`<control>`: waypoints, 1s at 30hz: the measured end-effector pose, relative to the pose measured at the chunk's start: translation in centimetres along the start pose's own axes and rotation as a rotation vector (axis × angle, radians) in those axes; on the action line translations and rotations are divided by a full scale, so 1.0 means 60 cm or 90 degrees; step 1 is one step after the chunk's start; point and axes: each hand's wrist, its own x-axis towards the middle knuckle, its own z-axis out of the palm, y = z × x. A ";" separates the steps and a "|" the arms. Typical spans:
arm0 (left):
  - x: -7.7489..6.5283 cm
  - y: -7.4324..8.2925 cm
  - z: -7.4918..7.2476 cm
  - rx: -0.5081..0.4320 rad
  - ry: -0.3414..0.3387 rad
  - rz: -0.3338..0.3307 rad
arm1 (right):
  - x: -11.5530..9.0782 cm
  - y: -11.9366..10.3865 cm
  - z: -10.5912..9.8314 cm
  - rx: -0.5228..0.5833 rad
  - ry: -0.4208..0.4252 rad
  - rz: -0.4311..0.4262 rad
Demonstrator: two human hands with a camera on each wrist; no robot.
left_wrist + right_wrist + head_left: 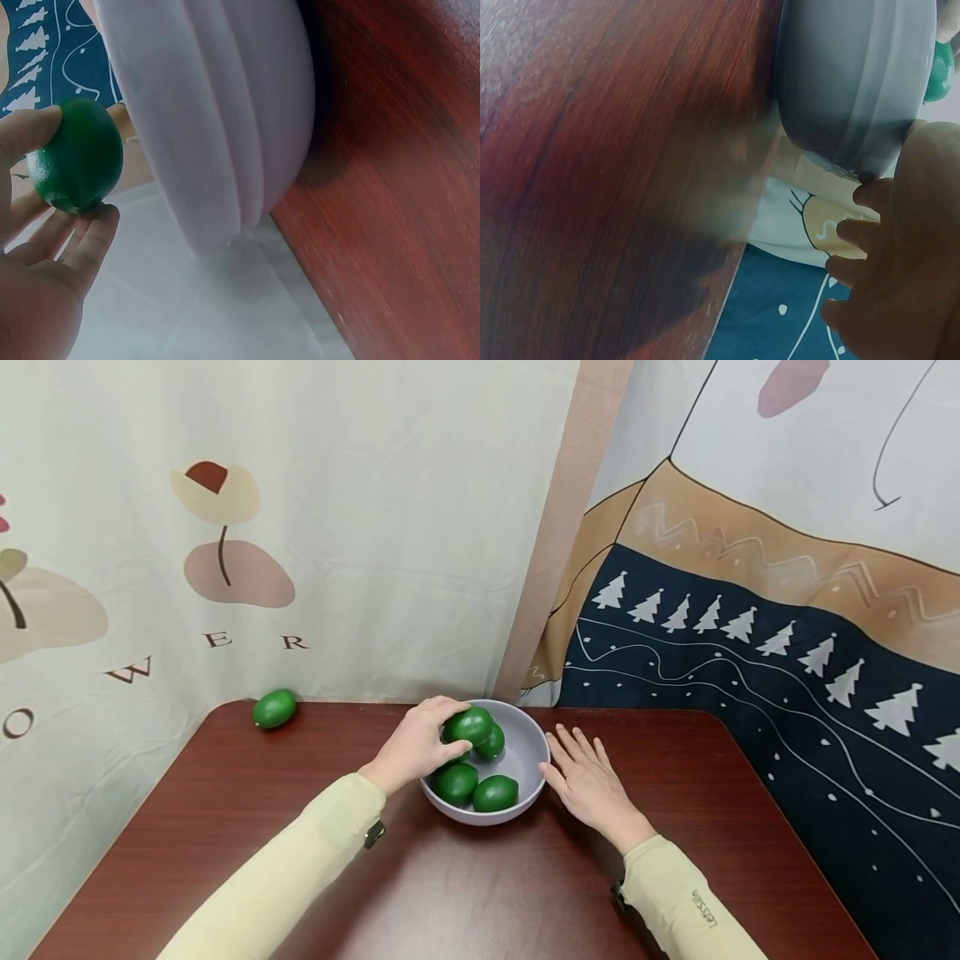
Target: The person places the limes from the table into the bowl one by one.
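Observation:
My left hand (417,742) grips a green lime (468,725) between thumb and fingers, over the left side of a pale lavender bowl (535,747). In the left wrist view that lime (81,156) is level with the bowl's rim. Several more limes lie inside the bowl, among them one at the front right (495,794) and one at the front left (456,783); another is partly hidden under the held one. My right hand (592,783) holds nothing, its fingers extended at the bowl's right side and the thumb close to the rim.
A lone lime (274,708) lies at the back left corner of the dark red wooden table (480,893). Behind the table's back edge hang a pale printed curtain (405,527) and, to the right, a dark blue cloth with white trees (712,677).

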 end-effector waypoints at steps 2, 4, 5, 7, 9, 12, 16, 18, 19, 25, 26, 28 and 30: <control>0.001 0.001 0.002 0.003 -0.008 0.004 | 0.000 0.000 0.000 -0.003 0.003 -0.002; 0.002 0.002 0.005 0.006 -0.015 0.005 | 0.000 0.001 0.001 -0.006 0.005 -0.003; 0.002 0.003 0.006 0.007 -0.019 0.005 | 0.000 0.001 0.001 -0.006 0.006 -0.004; 0.003 0.003 0.009 0.009 -0.026 0.006 | 0.000 0.001 0.001 -0.008 0.006 -0.005; 0.004 0.004 0.010 0.012 -0.033 0.007 | 0.000 0.001 0.000 -0.009 0.005 -0.005; 0.007 0.007 0.011 0.016 -0.041 0.007 | 0.000 0.001 0.000 -0.011 0.003 -0.006; 0.011 0.014 0.010 0.026 -0.056 0.005 | 0.000 0.001 0.000 -0.012 0.004 -0.006; 0.014 0.015 0.011 0.032 -0.069 0.000 | 0.000 0.002 0.001 -0.013 0.006 -0.005; 0.016 0.016 0.012 0.036 -0.076 -0.002 | 0.000 0.002 0.001 -0.011 0.006 -0.005; 0.024 0.020 0.015 0.036 -0.116 -0.017 | 0.001 0.005 0.004 -0.006 0.004 -0.003; 0.025 0.020 0.016 0.040 -0.119 -0.011 | 0.001 0.005 0.004 -0.005 0.003 -0.003; 0.028 0.020 0.018 0.045 -0.128 0.001 | 0.001 0.005 0.004 -0.004 0.000 -0.003; 0.031 0.020 0.020 0.052 -0.138 0.016 | 0.001 0.004 0.003 -0.001 -0.001 -0.003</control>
